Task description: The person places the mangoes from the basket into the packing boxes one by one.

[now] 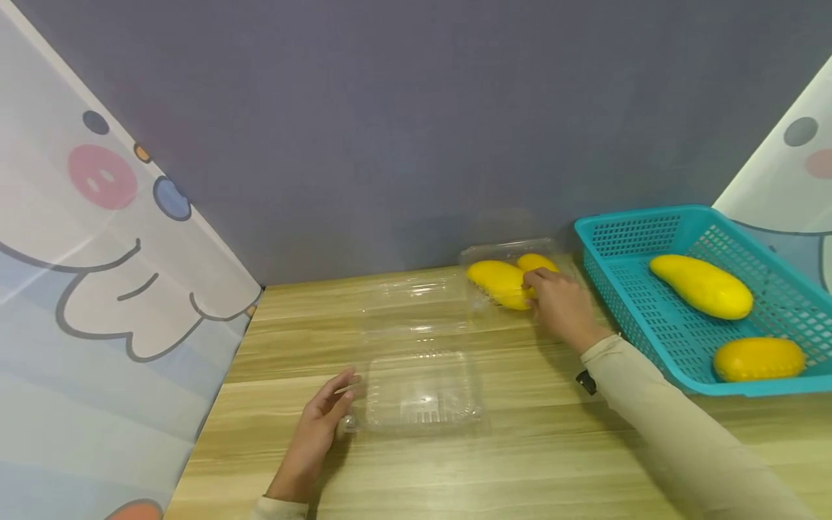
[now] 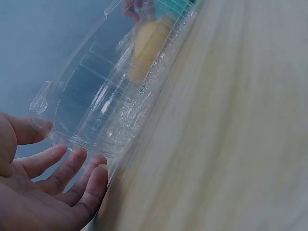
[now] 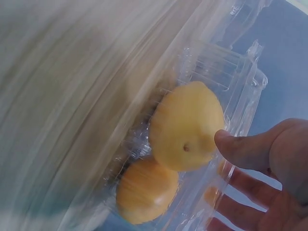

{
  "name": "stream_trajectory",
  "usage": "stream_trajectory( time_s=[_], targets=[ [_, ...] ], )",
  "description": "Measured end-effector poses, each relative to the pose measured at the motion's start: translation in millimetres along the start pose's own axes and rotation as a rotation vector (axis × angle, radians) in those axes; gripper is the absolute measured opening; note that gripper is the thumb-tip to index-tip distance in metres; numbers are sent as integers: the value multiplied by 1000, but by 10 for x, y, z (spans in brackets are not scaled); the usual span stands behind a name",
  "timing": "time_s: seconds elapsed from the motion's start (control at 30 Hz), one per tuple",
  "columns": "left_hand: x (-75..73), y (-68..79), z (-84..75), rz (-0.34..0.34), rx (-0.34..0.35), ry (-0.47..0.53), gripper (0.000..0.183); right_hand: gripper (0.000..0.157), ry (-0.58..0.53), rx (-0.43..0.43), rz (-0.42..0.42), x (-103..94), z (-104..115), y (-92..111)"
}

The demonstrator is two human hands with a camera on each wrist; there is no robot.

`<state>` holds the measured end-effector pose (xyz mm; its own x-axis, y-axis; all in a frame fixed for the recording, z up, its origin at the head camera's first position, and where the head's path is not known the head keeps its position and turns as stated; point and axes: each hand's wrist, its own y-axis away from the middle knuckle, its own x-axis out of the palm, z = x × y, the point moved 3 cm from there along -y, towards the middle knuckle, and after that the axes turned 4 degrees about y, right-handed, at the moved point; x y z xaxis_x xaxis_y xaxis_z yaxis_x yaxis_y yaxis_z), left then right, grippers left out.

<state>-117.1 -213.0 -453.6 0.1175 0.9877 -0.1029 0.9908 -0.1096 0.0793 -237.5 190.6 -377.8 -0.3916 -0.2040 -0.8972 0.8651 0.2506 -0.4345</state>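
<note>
A grey wall (image 1: pixel 390 144) backs the wooden table (image 1: pixel 292 332). A basket (image 1: pixel 692 230) holding two fruits (image 1: pixel 702 287) stands right, close to the right arm (image 1: pixel 663 404). The right hand (image 1: pixel 562 309) is at the yellow fruit (image 1: pixel 499 282) in the far box (image 1: pixel 507 247) by the wall; whether it grips, I cannot tell. The left hand (image 1: pixel 318 419), fingers loose, touches the near box (image 1: pixel 422 390); the table runs leftward to a patterned panel (image 1: pixel 162 303).

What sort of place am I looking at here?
Probably a small screened-off workstation or booth, indoors by the look of it: a wood-grain tabletop sits against a tall, plain grey panel, with cartoon-printed panels on both sides.
</note>
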Motion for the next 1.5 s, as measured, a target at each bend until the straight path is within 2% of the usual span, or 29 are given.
stream_trajectory(
  time_s=[0.27,0.47,0.6,0.73,0.87,0.97,1.1,1.23,1.37,1.5],
  targets=[
    [116,35,-11,2,-40,-45,49,23,20,12,13,7,-41,-13],
    [158,44,-13,15,-40,-39,49,26,38,-54,8,-10,-15,20],
    [170,32,-25,21,-38,-34,49,40,71,-65,120,-73,18,97],
    [174,28,-38,22,-36,-40,49,56,89,-76,246,-231,84,201],
    [184,35,-37,18,-40,-42,50,57,54,-91,269,-504,141,291],
    [198,48,-24,16,-50,-38,50,53,26,-70,289,-721,104,342],
    [201,62,-10,14,-48,-38,49,54,43,-39,305,-982,-82,369],
    [196,62,-5,5,-43,-39,49,56,79,1,291,-1187,-365,323],
    [201,63,3,5,-45,-28,49,58,88,78,321,-1269,-720,221],
    [222,62,16,12,-45,-1,50,64,94,128,371,-1252,-1101,163]
  ],
)
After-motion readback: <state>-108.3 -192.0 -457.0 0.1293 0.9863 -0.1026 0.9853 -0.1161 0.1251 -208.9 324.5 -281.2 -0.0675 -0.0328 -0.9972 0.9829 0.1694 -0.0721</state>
